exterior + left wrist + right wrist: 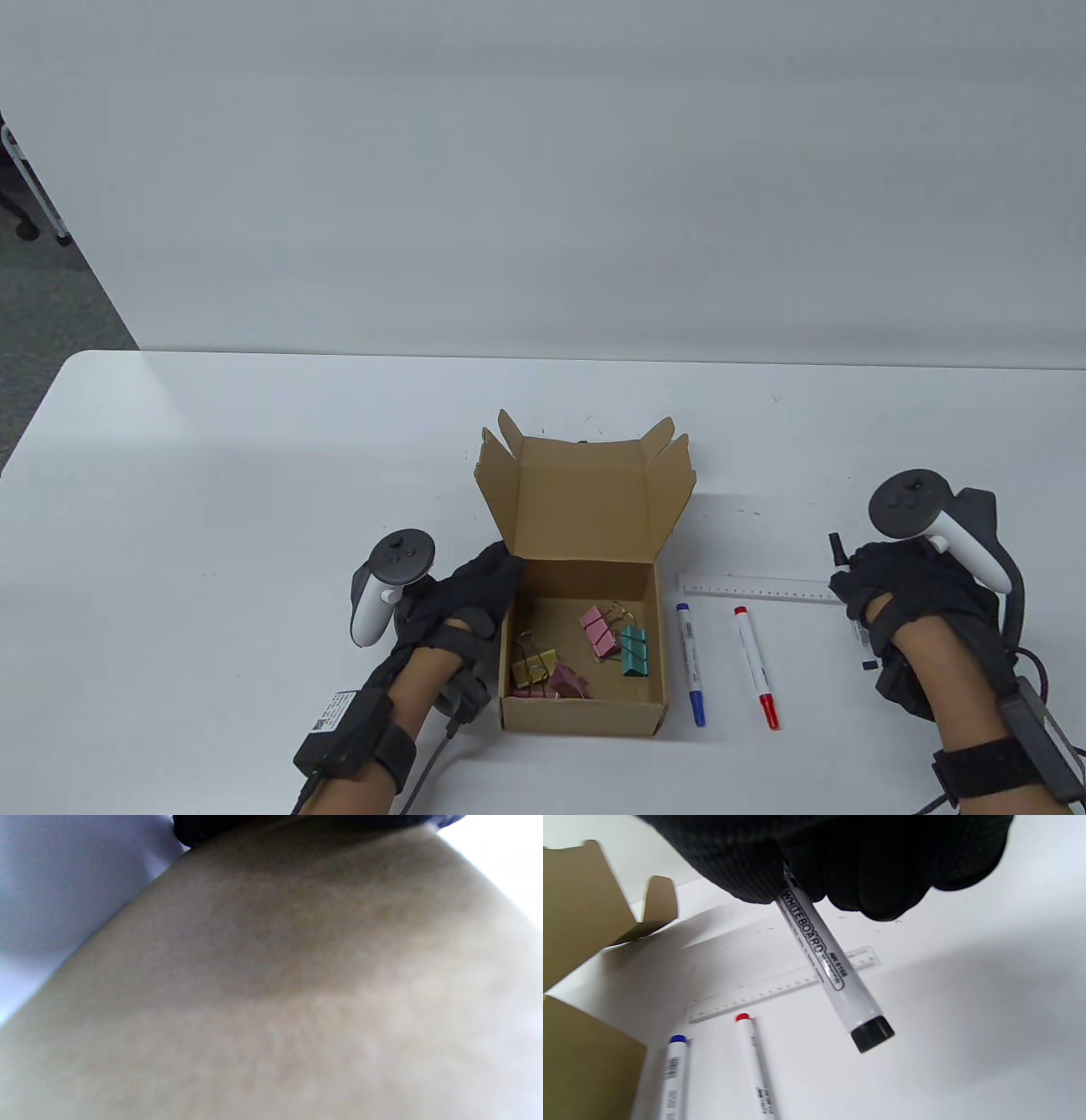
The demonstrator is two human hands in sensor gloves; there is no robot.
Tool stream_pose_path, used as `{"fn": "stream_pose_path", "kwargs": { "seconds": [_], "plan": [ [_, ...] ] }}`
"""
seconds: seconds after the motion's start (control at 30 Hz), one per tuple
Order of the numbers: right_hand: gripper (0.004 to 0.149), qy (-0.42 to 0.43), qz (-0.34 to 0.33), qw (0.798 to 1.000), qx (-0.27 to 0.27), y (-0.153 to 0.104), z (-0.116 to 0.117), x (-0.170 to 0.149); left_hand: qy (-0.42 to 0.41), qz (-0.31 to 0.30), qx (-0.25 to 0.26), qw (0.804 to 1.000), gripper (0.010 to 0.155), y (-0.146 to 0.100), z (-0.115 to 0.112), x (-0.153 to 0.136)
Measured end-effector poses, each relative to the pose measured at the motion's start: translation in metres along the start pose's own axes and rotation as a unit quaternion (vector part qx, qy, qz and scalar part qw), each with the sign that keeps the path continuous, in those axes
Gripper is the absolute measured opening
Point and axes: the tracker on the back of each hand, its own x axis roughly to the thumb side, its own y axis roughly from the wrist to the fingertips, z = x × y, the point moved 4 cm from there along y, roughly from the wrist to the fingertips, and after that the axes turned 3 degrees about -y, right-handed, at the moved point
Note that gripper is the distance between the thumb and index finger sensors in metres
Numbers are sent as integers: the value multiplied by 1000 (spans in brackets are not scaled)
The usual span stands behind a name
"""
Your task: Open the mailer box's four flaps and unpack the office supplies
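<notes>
The brown mailer box (585,717) stands open mid-table, its lid and side flaps up at the back. Inside lie several binder clips: pink (598,632), teal (632,652), yellow (534,669) and mauve (568,682). My left hand (496,581) holds the box's left wall, fingers over the rim; the left wrist view is filled by blurred cardboard (271,984). To the right of the box my right hand (853,594) grips a black-capped whiteboard marker (831,971) above the table. A blue marker (690,665), a red marker (756,668) and a clear ruler (755,588) lie between the box and that hand.
The white table (254,509) reaches to a pale wall behind. In the right wrist view the box's corner (581,1060) and a raised flap (577,899) sit at the left, with the ruler (780,984), blue marker (674,1069) and red marker (753,1060) below my fingers.
</notes>
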Motion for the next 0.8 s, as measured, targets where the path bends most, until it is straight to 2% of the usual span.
{"fn": "stream_pose_path", "kwargs": {
  "seconds": [0.17, 0.27, 0.57, 0.8],
  "plan": [
    [43, 19, 32, 999, 23, 15, 21, -35, 0, 0, 0, 1000, 69, 0, 0, 0],
    [43, 19, 45, 998, 42, 24, 38, -44, 0, 0, 0, 1000, 69, 1, 0, 0],
    [43, -5, 64, 995, 81, 49, 82, -38, 0, 0, 0, 1000, 69, 0, 0, 0],
    [44, -29, 72, 993, 90, 62, 95, -27, 0, 0, 0, 1000, 69, 0, 0, 0]
  ]
}}
